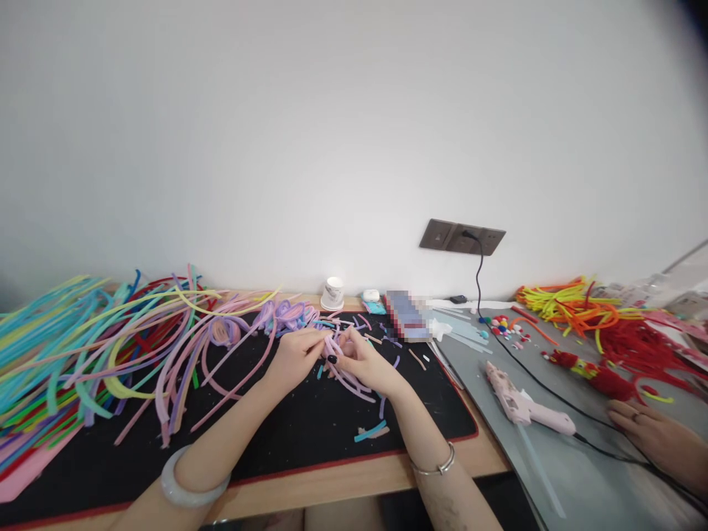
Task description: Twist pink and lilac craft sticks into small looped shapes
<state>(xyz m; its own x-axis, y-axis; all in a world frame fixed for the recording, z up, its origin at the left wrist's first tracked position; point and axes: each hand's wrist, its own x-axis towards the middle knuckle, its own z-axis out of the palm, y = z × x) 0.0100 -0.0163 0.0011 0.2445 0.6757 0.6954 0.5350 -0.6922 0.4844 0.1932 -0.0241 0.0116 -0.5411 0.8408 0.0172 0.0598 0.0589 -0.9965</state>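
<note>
Wooden table edge (pixel 310 487) lies nearest us; beyond, over the black mat (pixel 282 442), our left hand (pixel 296 361) and right hand (pixel 366 363) pinch pale purple stems (pixel 349 380) in curled, nearly closed fingers; farther, we see a white cup (pixel 332 293) near the wall (pixel 332 162)

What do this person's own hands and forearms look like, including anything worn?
The left hand has a thick, glossy, whitish bangle above its wrist. The right hand shows dark nail polish, with a thin, silver-coloured metal bracelet above its wrist. No gloves or sleeves show.
</note>
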